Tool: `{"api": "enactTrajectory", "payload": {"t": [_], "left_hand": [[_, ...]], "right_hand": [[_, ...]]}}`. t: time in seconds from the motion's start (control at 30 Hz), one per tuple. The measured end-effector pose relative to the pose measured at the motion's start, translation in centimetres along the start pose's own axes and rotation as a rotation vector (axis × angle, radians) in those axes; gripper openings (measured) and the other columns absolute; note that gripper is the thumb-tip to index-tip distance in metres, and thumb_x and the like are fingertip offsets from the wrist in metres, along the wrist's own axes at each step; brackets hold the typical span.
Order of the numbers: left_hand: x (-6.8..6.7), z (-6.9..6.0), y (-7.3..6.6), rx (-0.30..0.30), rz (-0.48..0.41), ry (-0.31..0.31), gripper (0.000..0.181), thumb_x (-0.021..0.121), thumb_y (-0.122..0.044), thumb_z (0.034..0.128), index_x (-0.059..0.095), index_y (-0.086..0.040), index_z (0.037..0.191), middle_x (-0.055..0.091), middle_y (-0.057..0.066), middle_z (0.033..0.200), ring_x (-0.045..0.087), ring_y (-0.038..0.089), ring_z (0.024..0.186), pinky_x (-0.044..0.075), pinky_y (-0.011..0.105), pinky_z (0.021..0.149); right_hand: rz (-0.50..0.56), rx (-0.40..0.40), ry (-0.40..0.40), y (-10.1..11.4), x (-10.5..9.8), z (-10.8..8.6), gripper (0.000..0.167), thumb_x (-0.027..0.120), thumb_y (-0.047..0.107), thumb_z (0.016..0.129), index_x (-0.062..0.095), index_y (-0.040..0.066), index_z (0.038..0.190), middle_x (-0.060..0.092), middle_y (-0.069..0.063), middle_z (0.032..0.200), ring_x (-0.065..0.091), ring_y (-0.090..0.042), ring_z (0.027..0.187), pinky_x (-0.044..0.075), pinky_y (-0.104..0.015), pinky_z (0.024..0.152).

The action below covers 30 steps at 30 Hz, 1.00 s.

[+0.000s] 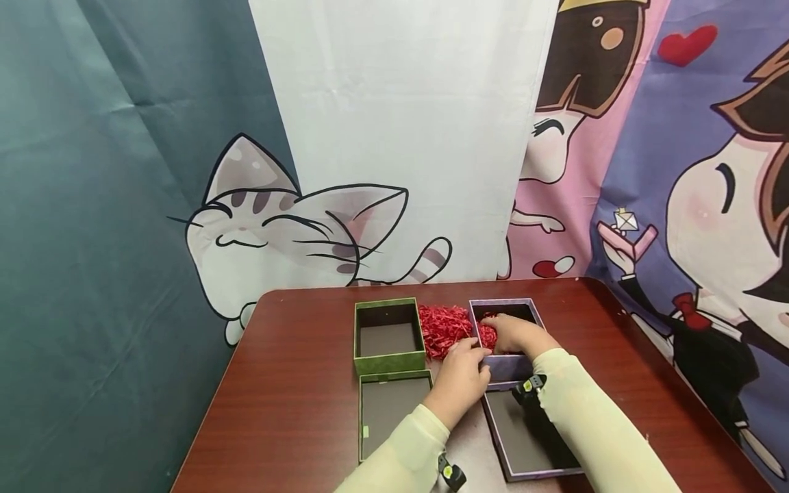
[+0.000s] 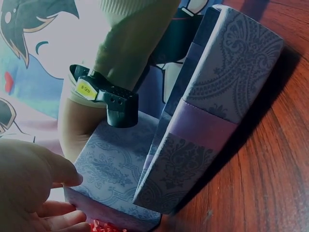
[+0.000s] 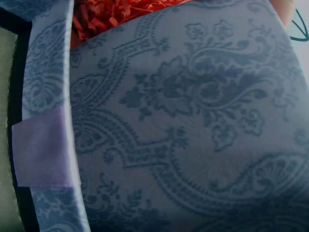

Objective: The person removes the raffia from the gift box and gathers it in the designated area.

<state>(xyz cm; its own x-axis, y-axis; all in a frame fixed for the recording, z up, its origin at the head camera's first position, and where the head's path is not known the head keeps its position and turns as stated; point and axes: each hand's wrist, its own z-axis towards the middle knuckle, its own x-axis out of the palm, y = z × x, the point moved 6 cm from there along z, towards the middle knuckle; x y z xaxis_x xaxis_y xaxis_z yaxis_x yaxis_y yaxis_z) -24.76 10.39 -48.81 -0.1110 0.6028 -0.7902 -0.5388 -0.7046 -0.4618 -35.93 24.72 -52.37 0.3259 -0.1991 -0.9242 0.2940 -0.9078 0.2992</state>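
Observation:
A lilac patterned box (image 1: 507,370) stands on the right half of the table, with red shredded paper (image 1: 487,337) at its left inside. My right hand (image 1: 516,334) reaches down into this box at the paper; its fingertips are partly hidden, and the right wrist view shows only the box's patterned wall (image 3: 193,106) and some paper above. At the near left corner, my left hand (image 1: 457,378) touches the box with loosely bent fingers. In the left wrist view, the left thumb (image 2: 67,171) lies by the box's front wall (image 2: 111,166).
More red shredded paper (image 1: 440,330) is heaped between the lilac box and a green box (image 1: 390,363). A green lid (image 1: 390,411) lies in front of the green box. The lilac lid (image 1: 520,428) lies under my right forearm, its ribboned side (image 2: 203,125) showing. A printed curtain (image 1: 394,103) hangs behind.

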Motion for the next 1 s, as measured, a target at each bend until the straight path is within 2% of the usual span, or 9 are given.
{"api": "enactTrajectory", "payload": {"t": [0.17, 0.27, 0.37, 0.5, 0.6, 0.7, 0.8, 0.9, 1.0], "left_hand": [[-0.1, 0.1, 0.0, 0.015, 0.012, -0.018, 0.025, 0.076, -0.013, 0.0862, 0.082, -0.016, 0.111, 0.070, 0.007, 0.127, 0.067, 0.024, 0.116, 0.052, 0.033, 0.102], [-0.1, 0.0, 0.1, 0.014, 0.016, -0.017, 0.025, 0.076, -0.014, 0.0862, 0.082, -0.017, 0.111, 0.070, 0.007, 0.127, 0.066, 0.024, 0.116, 0.052, 0.033, 0.102], [-0.1, 0.0, 0.1, 0.005, 0.017, -0.005, 0.025, 0.076, -0.015, 0.0872, 0.082, -0.018, 0.111, 0.069, 0.006, 0.128, 0.066, 0.023, 0.117, 0.052, 0.032, 0.102], [0.0, 0.0, 0.1, -0.010, 0.016, 0.006, 0.024, 0.076, -0.016, 0.0883, 0.081, -0.018, 0.112, 0.069, 0.006, 0.128, 0.065, 0.023, 0.118, 0.052, 0.032, 0.103], [-0.2, 0.0, 0.1, -0.022, 0.019, 0.003, 0.024, 0.075, -0.016, 0.0890, 0.081, -0.018, 0.112, 0.069, 0.006, 0.129, 0.065, 0.022, 0.118, 0.052, 0.032, 0.103], [-0.3, 0.0, 0.1, -0.023, 0.022, -0.005, 0.023, 0.075, -0.016, 0.0890, 0.081, -0.018, 0.111, 0.069, 0.006, 0.129, 0.065, 0.023, 0.118, 0.052, 0.032, 0.102], [-0.3, 0.0, 0.1, -0.022, 0.022, -0.004, 0.023, 0.075, -0.016, 0.0891, 0.081, -0.018, 0.112, 0.069, 0.006, 0.129, 0.065, 0.024, 0.117, 0.051, 0.031, 0.103], [-0.1, -0.1, 0.0, -0.024, 0.016, 0.007, 0.023, 0.075, -0.016, 0.0890, 0.081, -0.019, 0.111, 0.069, 0.006, 0.129, 0.065, 0.023, 0.118, 0.051, 0.031, 0.103], [-0.1, -0.1, 0.0, -0.030, 0.011, 0.020, 0.024, 0.075, -0.016, 0.0893, 0.081, -0.019, 0.112, 0.069, 0.006, 0.129, 0.065, 0.023, 0.118, 0.051, 0.031, 0.103]], "right_hand": [[0.071, -0.031, -0.053, -0.2, -0.2, 0.1, 0.055, 0.085, 0.000, 0.066, 0.075, 0.014, 0.118, 0.074, -0.005, 0.104, 0.062, -0.022, 0.085, 0.056, -0.045, 0.079], [0.105, -0.034, -0.087, -0.4, -0.6, -0.1, 0.043, 0.085, 0.002, 0.071, 0.076, 0.018, 0.110, 0.073, 0.001, 0.095, 0.061, -0.018, 0.080, 0.055, -0.041, 0.075], [0.102, -0.045, -0.131, -0.5, -1.5, -0.5, 0.043, 0.085, 0.005, 0.071, 0.077, 0.016, 0.111, 0.074, -0.001, 0.099, 0.064, -0.020, 0.086, 0.056, -0.046, 0.081], [0.097, -0.043, -0.177, -0.8, -3.5, -1.3, 0.059, 0.083, 0.002, 0.067, 0.073, 0.010, 0.125, 0.074, -0.010, 0.112, 0.066, -0.028, 0.098, 0.054, -0.055, 0.089], [0.147, -0.040, -0.217, -1.2, -5.5, -2.1, 0.068, 0.082, 0.001, 0.067, 0.068, 0.006, 0.133, 0.073, -0.015, 0.117, 0.065, -0.031, 0.099, 0.054, -0.056, 0.089], [0.228, -0.052, -0.296, -1.8, -7.9, -3.3, 0.071, 0.082, 0.002, 0.067, 0.066, 0.007, 0.136, 0.072, -0.017, 0.118, 0.065, -0.032, 0.099, 0.054, -0.055, 0.088], [0.281, -0.048, -0.389, -2.8, -10.4, -4.8, 0.068, 0.083, 0.006, 0.071, 0.064, 0.008, 0.137, 0.071, -0.021, 0.120, 0.066, -0.037, 0.103, 0.052, -0.058, 0.091], [0.284, -0.015, -0.467, -4.5, -12.5, -6.7, 0.066, 0.083, 0.010, 0.076, 0.062, 0.005, 0.137, 0.068, -0.027, 0.123, 0.065, -0.044, 0.106, 0.050, -0.062, 0.093], [0.268, 0.029, -0.520, -6.5, -13.7, -8.4, 0.065, 0.082, 0.012, 0.078, 0.059, 0.002, 0.138, 0.066, -0.031, 0.122, 0.064, -0.048, 0.105, 0.049, -0.064, 0.092]]}}
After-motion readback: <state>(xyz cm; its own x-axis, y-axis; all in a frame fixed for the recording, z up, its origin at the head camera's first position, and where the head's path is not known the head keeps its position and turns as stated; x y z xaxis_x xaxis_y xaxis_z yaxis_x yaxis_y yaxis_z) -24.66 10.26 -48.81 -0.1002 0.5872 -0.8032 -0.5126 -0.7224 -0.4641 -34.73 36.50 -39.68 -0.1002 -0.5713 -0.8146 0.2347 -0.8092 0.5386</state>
